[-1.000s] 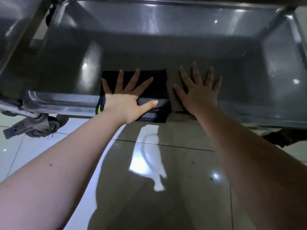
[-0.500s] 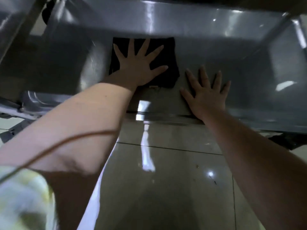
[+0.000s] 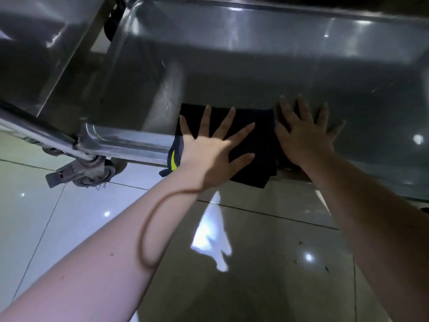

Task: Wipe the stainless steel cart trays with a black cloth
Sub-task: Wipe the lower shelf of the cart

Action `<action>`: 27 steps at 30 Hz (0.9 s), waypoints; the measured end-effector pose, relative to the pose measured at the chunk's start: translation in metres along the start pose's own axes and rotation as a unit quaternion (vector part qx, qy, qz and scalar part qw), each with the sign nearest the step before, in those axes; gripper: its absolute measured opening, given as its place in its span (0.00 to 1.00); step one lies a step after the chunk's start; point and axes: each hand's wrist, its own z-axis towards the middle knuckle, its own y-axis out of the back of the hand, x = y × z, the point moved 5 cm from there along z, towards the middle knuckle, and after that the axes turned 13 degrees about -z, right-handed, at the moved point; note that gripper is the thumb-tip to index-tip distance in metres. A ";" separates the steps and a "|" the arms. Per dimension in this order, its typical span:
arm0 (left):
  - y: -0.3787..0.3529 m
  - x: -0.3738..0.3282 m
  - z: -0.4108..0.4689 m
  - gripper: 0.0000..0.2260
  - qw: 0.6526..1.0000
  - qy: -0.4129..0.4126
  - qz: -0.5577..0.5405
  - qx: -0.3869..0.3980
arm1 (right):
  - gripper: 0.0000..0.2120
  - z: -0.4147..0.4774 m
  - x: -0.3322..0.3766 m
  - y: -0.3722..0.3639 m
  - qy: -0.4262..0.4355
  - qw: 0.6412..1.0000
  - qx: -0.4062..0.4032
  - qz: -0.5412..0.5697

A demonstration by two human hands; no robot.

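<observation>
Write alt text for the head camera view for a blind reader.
A person's left hand presses flat on a black cloth draped over the near edge of a stainless steel cart tray. The right hand lies flat on the tray beside it. A caster wheel and glossy floor tiles show below.

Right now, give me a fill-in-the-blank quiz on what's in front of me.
The left hand presses flat on the ____.
The right hand rests flat on the bare steel ____.
A caster wheel sits under the cart's near ____ corner.
Missing words: black cloth; tray; left.
</observation>
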 end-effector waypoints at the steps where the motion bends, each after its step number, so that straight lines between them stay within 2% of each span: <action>1: 0.000 0.000 -0.001 0.29 1.000 -0.001 -0.003 -0.003 | 0.28 0.003 0.014 0.004 0.006 1.000 -0.005 0.021; 3: 0.001 0.003 -0.002 0.29 1.000 0.001 -0.015 -0.005 | 0.29 0.004 0.031 0.006 -0.001 0.999 -0.021 0.032; 8: 0.007 0.027 0.007 0.33 0.999 0.034 -0.001 -0.005 | 0.28 0.000 0.033 -0.005 0.005 0.999 -0.045 -0.025; 12: 0.022 0.059 0.055 0.34 0.999 0.029 0.020 0.011 | 0.32 0.000 0.037 -0.009 0.023 0.997 -0.049 -0.062; 16: 0.039 0.086 0.117 0.34 0.998 0.054 0.018 0.022 | 0.32 0.002 0.038 -0.008 0.026 0.996 -0.054 -0.064; 19: 0.040 0.086 0.132 0.34 0.997 0.064 0.024 0.037 | 0.31 0.002 0.038 -0.006 0.014 0.997 -0.049 -0.062; 22: 0.037 0.074 0.102 0.33 0.998 0.037 0.013 0.041 | 0.30 0.002 0.037 -0.004 0.009 0.997 -0.046 -0.058; 27: 0.024 0.079 -0.001 0.34 0.998 -0.010 0.008 0.061 | 0.31 0.000 0.038 -0.006 0.009 0.998 -0.042 -0.055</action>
